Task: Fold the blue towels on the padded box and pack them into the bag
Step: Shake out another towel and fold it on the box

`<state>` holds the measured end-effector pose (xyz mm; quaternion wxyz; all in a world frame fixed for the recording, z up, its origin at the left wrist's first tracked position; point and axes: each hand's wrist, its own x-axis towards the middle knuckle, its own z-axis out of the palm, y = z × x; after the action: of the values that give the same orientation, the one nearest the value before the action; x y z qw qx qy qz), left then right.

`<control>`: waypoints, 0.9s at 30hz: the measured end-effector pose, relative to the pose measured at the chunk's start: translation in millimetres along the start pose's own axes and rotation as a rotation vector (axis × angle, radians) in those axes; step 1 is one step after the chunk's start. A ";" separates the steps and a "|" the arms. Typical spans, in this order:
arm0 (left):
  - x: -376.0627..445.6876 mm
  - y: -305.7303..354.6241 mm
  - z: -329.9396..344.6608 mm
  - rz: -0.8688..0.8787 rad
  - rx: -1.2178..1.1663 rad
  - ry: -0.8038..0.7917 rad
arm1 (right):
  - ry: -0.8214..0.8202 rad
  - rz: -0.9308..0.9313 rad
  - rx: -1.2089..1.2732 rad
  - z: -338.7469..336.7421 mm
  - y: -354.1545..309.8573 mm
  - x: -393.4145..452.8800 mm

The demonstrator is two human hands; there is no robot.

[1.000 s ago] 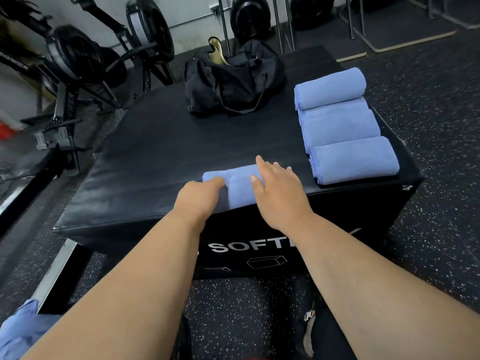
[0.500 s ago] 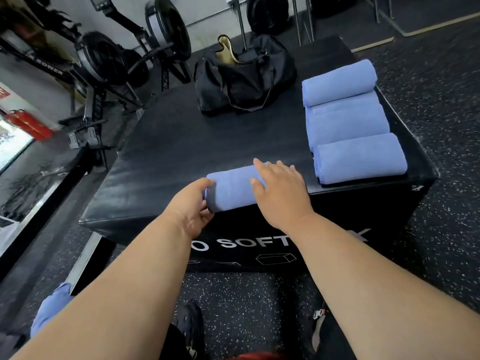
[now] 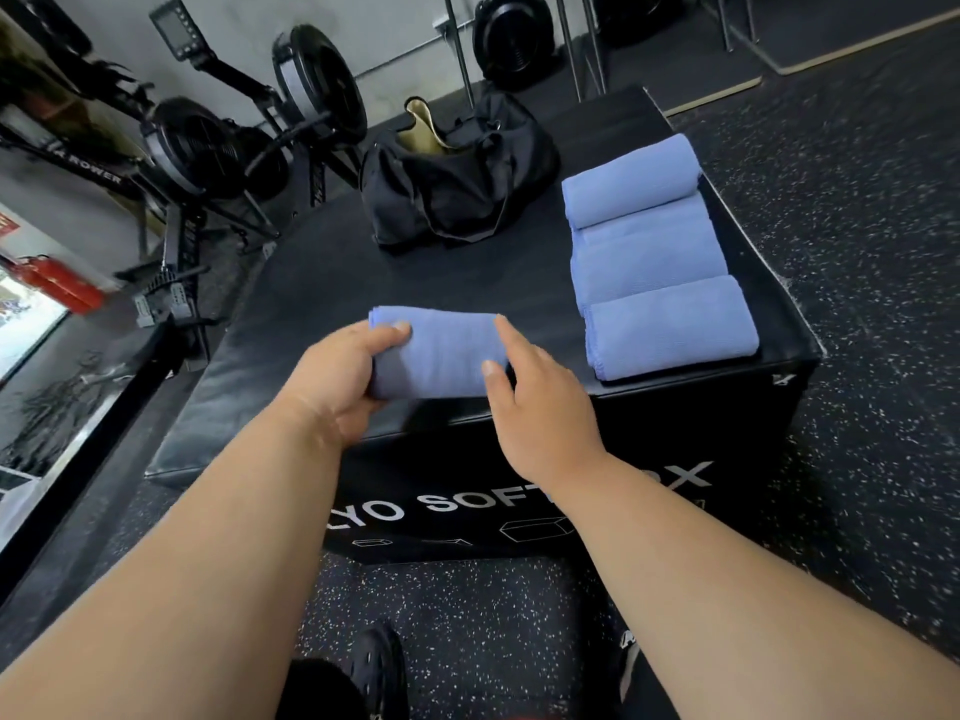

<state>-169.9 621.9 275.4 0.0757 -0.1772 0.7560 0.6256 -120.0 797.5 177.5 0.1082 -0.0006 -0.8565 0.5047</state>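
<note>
The rolled blue towel (image 3: 439, 353) is soft, matte and periwinkle, lying at the near edge of the padded box (image 3: 322, 298). The left hand (image 3: 340, 376) grips its left end, thumb on top and fingers curled beneath; the right hand (image 3: 535, 402) rests relaxed at its right end, fingers touching the cloth. At 2 o'clock from the roll lie three finished towels (image 3: 654, 262) in a row — at 12 o'clock, the open black bag (image 3: 457, 184). The box front reads "YO SOFT" and "OX"; a rowing machine (image 3: 208, 148) at 10 o'clock reads "ROWER"
</note>
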 end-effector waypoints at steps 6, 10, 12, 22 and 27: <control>9.6 51.2 43.9 0.189 -0.083 -0.051 | 0.282 0.032 0.268 -30.5 -5.7 -5.5; 16.6 76.9 92.3 0.143 -0.209 -0.126 | 0.431 0.031 0.358 -55.1 0.1 -5.0; 19.0 86.9 118.3 0.129 -0.273 -0.223 | 0.510 0.038 0.404 -66.0 7.1 -3.1; 80.0 54.0 202.5 -0.076 -0.039 -0.310 | 0.636 0.032 0.392 -89.5 30.9 5.5; 104.3 49.1 210.1 -0.010 0.066 -0.259 | 0.596 0.044 0.354 -90.3 37.4 9.7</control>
<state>-306.8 815.7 242.2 0.1818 -0.0961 0.7592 0.6175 -116.7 894.9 189.2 0.3410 -0.1477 -0.6861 0.6255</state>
